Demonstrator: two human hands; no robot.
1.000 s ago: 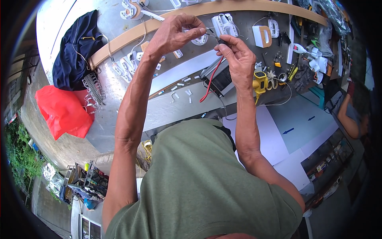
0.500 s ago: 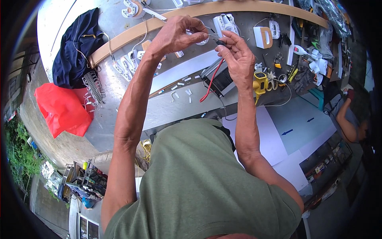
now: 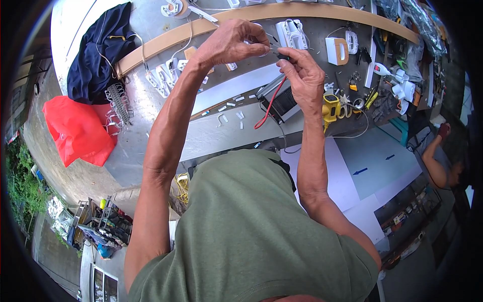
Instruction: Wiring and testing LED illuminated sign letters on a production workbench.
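Observation:
My left hand (image 3: 234,43) is raised above the table with thumb and index finger pinched on thin wires (image 3: 274,45). Close to its right, my right hand (image 3: 306,75) is closed round a dark-tipped piece (image 3: 284,57). A long red curved length (image 3: 270,103) hangs below that hand; whether it is a tool handle or a cable I cannot tell. The wires run between the two hands, and the fingers partly hide them. Behind the hands lies a white fitting (image 3: 292,35) with wires.
A black finned box (image 3: 282,103) stands under my right hand, beside a yellow tool (image 3: 330,108). Small white pieces (image 3: 231,104) lie scattered about. A long tan strip (image 3: 166,44) crosses the far side. Red bag (image 3: 78,133) at left; another person's arm (image 3: 433,158) at right.
My left hand has shifted slightly right, and the right hand slightly down. The gap between them has narrowed. The whole view has turned a little.

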